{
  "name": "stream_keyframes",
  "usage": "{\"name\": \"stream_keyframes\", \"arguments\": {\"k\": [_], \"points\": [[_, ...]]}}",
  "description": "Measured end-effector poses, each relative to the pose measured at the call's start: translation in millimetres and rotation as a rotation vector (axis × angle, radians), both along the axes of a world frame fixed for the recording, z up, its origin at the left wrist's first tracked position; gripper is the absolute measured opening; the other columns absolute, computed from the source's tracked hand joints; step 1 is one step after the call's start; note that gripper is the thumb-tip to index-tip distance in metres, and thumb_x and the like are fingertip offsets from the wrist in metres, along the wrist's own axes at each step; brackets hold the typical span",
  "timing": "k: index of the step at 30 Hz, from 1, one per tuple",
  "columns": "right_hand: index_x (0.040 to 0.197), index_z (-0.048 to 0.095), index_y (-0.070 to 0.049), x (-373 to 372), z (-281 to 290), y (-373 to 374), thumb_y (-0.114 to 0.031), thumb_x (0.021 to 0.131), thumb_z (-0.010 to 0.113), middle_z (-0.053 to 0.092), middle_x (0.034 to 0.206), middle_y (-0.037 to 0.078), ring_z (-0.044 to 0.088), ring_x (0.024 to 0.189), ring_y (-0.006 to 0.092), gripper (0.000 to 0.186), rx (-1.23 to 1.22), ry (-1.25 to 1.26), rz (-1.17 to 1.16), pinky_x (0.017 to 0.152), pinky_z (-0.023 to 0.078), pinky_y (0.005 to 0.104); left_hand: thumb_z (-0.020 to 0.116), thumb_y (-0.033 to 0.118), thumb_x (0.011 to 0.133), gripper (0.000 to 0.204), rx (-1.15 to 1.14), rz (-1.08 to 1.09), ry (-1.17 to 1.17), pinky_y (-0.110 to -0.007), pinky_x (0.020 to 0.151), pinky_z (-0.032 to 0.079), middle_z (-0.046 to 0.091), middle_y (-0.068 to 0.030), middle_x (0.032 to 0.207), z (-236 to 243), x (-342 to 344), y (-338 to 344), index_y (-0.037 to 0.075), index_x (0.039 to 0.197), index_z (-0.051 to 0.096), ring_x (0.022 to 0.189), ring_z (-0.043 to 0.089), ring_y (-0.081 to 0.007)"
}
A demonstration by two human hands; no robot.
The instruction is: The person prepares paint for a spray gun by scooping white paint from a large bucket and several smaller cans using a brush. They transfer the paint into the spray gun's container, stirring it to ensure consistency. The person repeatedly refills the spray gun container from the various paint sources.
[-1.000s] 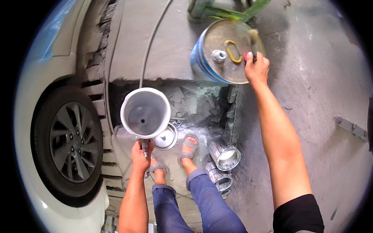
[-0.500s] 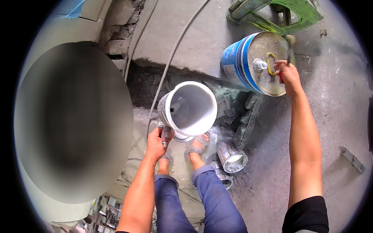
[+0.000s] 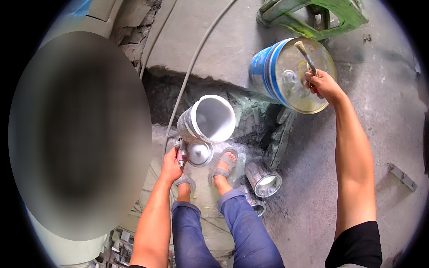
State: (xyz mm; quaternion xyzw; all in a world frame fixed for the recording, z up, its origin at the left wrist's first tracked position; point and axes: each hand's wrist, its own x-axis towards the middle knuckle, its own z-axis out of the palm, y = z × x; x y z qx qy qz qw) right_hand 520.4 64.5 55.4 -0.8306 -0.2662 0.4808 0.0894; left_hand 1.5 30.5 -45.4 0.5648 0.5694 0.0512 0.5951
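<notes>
At the lower left of the middle, my left hand [image 3: 170,166] is closed round a small spray gun [image 3: 181,153] with metal fittings and a pinkish body. Directly above it is a white open-topped cup [image 3: 215,118], tilted with its mouth up; I cannot make out how it joins the gun. A round silvery lid [image 3: 199,154] with a raised centre shows beside the gun. Over the blue drum [image 3: 306,96] my right hand [image 3: 322,85] grips a paintbrush [image 3: 305,53] with its pale bristles pointing up-left. The drum's top has a white spout and a yellow handle, partly behind the hand.
Two metal cans [image 3: 264,179] stand right of my feet. A green metal stand [image 3: 330,20] is behind the drum. A grey hose [image 3: 185,80] crosses a broken concrete ledge [image 3: 214,58]. A metal bracket [image 3: 402,177] lies far right. A blurred patch covers the left.
The brush has swung left over the drum top, and my right hand has moved slightly left and down. My left hand, gun and cup have shifted left; the cup looks smaller, and more lid shows.
</notes>
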Motion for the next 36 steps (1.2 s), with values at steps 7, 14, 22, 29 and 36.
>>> {"name": "stream_keyframes", "arguments": {"k": [7, 14, 22, 29, 36], "points": [[0.088, 0.056, -0.009, -85.1, -17.0, -13.0, -0.027, 0.094, 0.058, 0.063, 0.076, 0.001, 0.049, 0.055, 0.0071, 0.018, 0.14, 0.383, 0.0, 0.049, 0.039, 0.0229, 0.06, 0.014, 0.088, 0.021, -0.02, -0.066, 0.058, -0.033, 0.069, 0.048, 0.063, -0.0136, 0.078, -41.5, -38.5, -6.9, 0.0, 0.103, 0.06, 0.071, 0.056, -0.0182], [0.088, 0.055, -0.008, -188.2, -40.3, -19.6, -0.028, 0.096, 0.058, 0.059, 0.073, 0.0, 0.053, 0.063, 0.0084, 0.023, 0.156, 0.464, -0.001, 0.056, 0.044, 0.025, 0.061, 0.012, 0.083, 0.018, -0.083, -0.127, 0.207, -0.034, 0.068, 0.047, 0.059, -0.011, 0.074, -81.9, -75.8, -13.2, 0.0, 0.096, 0.057, 0.07, 0.053, -0.0176], [0.094, 0.057, 0.002, -290.8, -97.3, -44.1, -0.027, 0.094, 0.057, 0.059, 0.074, 0.026, 0.058, 0.066, 0.0351, 0.029, 0.15, 0.164, 0.317, 0.067, 0.047, 0.0445, 0.055, 0.013, 0.085, 0.019, -0.117, -0.188, 0.341, -0.038, 0.072, 0.047, 0.064, -0.019, 0.08, -118.1, -120.2, -33.1, 0.0, 0.097, 0.061, 0.073, 0.059, -0.0274], [0.097, 0.059, 0.0, -340.8, -155.0, -71.3, -0.022, 0.093, 0.058, 0.061, 0.078, 0.028, 0.061, 0.078, 0.0452, 0.023, 0.265, 0.027, 0.451, 0.068, 0.047, 0.0476, 0.053, 0.012, 0.081, 0.02, -0.239, -0.249, 0.423, -0.046, 0.076, 0.048, 0.066, -0.0224, 0.091, -138.1, -147.5, -48.3, 0.003, 0.097, 0.061, 0.088, 0.062, -0.0419], [0.094, 0.059, 0.001, -347.6, -175.9, -81.8, -0.023, 0.092, 0.057, 0.06, 0.079, 0.029, 0.059, 0.078, 0.0476, 0.023, 0.342, -0.055, 0.496, 0.069, 0.046, 0.0487, 0.053, 0.009, 0.079, 0.019, -0.285, -0.259, 0.421, -0.045, 0.075, 0.048, 0.066, -0.0228, 0.091, -144.0, -148.4, -46.5, 0.003, 0.094, 0.062, 0.087, 0.062, -0.0411]]}}
